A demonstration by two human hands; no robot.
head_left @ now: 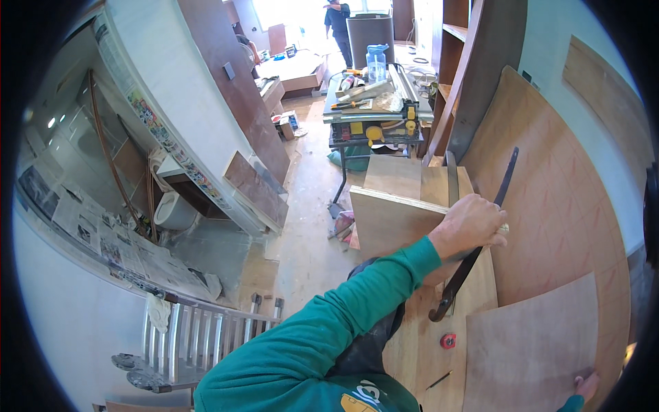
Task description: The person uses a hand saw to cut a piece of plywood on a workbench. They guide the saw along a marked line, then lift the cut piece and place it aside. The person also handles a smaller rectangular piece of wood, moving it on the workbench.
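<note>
Left hand (472, 223) is closed in a fist around a dark pry bar (506, 180), gripping it about mid-length. The bar runs from 1 o'clock down to its hooked end at 5 o'clock and lies flat against the big plywood sheet (549, 206) that fills the right side. Right hand (585, 386) sits at the 4 o'clock rim, touching the lower corner of a smaller plywood panel (532, 343). Only part of it shows, so I cannot tell whether it is open or gripping.

A small red round thing (447, 340) lies just below the hook, a pencil (439, 379) a little further toward 6 o'clock. Cut boards (391, 216) stand just left of the left hand.

Judged step: the bar is being held or set against the sheet while the other hand steadies the smaller panel. It looks like positioning, not yet levering. A next move with the bar would call for a firm left-hand grip, the panel kept from sliding, and the hook kept off the red thing.

Table saw (374, 117) at 12 o'clock, ladder (199, 336) at 7 o'clock, another person (338, 24) far off at 12.
</note>
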